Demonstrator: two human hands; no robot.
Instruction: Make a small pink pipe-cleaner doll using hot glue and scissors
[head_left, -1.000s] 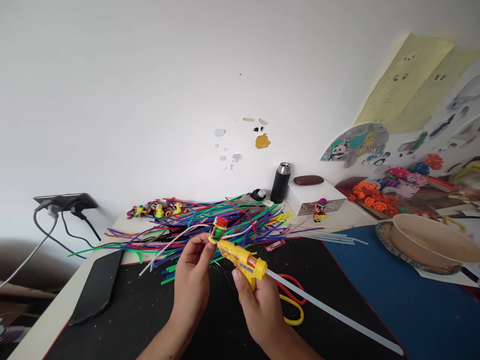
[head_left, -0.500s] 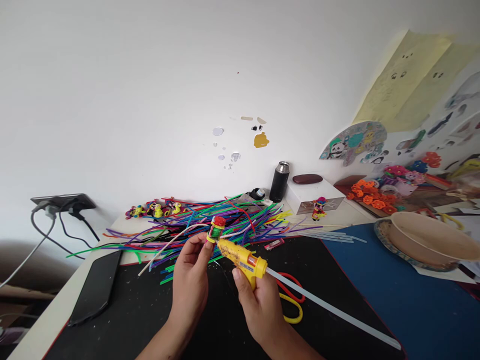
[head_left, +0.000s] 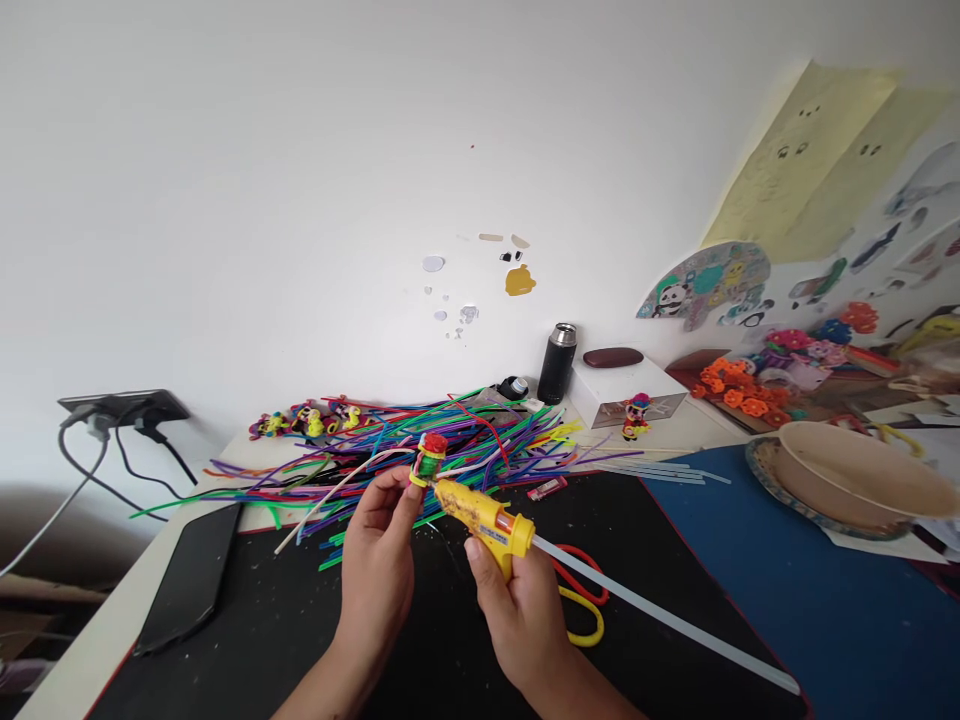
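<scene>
My left hand pinches a small figure made of red, green and yellow pipe cleaners, holding it up above the mat. Wrapped round the handle of a yellow hot glue gun is my right hand. The gun's nozzle points left and sits at the lower right side of the figure; whether it touches cannot be made out. A long whitish glue stick sticks out from the back of the gun. Scissors with red and yellow handles lie partly hidden behind my right hand.
A heap of coloured pipe cleaners spreads behind my hands. A phone lies at left, several finished figures beyond it. A black flask, a white box with another figure, and a bowl stand farther right.
The figure has shifted very slightly left along with my left hand, its green part tilted a little differently. My right hand and the glue gun stay almost in place.
</scene>
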